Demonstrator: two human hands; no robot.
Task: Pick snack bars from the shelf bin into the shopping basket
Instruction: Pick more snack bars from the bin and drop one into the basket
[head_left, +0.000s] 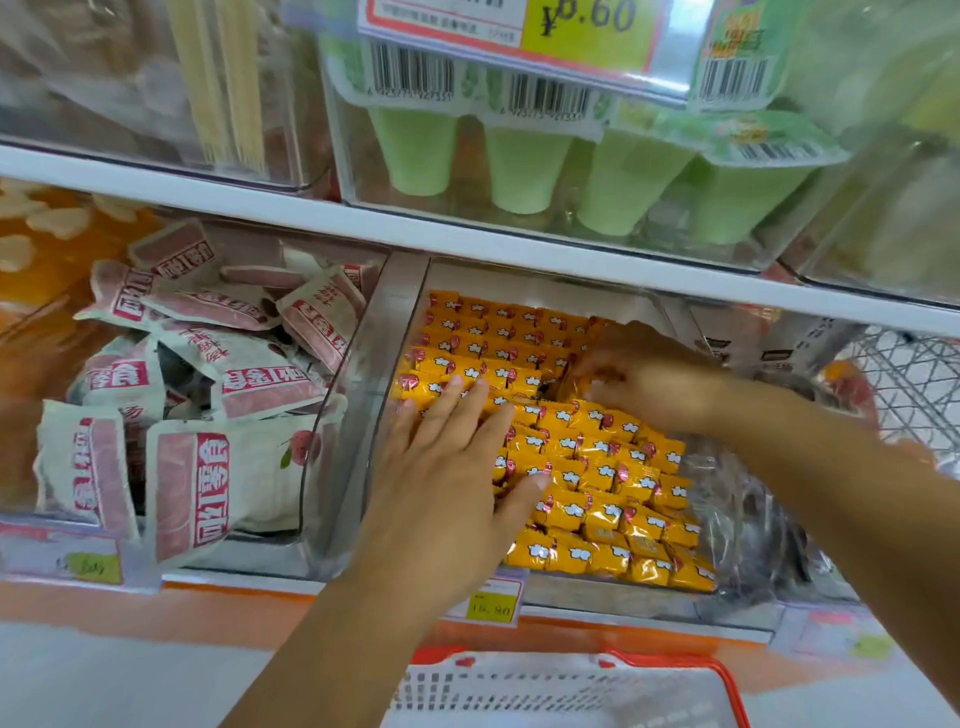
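Where the white shelf edge (208, 195) crosses the far left, a clear box beneath it holds a loose heap of pink-and-white packets (234, 384) lying at all angles. Just right of them stands the clear bin (363, 395) with the snack bars (597, 467), small yellow wrapped bars packed in close rows from back to front. The left hand (447, 467) lies flat on the left part of those rows, fingers straight and spread and thumb out to the right, gripping nothing. On the shelf above, pale green cups (524, 166) sit in another clear box, their barcoded lids facing out. A yellow price tag (491, 605) is fixed to the shelf front below the bin, and lower still, at the bottom edge of the view, is the shopping basket (519, 691), white lattice with a red rim; no bar can be seen in the part that shows. Further right, the right hand (639, 379) reaches over the back rows with its fingers curled down among the bars. It appears to pinch one or more of them, though blur hides the grip. Grey wire mesh (914, 374) shows at the far right.
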